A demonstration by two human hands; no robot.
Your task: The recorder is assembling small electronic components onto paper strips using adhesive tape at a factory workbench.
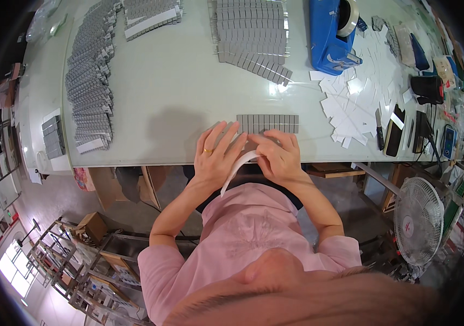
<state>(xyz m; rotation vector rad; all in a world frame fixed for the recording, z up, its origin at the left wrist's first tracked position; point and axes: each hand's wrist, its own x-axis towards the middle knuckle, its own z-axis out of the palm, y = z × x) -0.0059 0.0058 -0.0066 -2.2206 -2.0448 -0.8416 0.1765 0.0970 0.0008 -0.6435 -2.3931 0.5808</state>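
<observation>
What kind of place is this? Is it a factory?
Probably a small workshop or factory bench: rows of small grey parts cover the table, with a blue tape dispenser and cut white strips.

A smooth, glossy pale tabletop (177, 92) carries matt grey, metal-looking small blocks (267, 123) at twelve o'clock of the hands, thin white paper-like slips (351, 103) at two o'clock, and a shiny blue plastic tape dispenser (327, 38) beyond them.
</observation>
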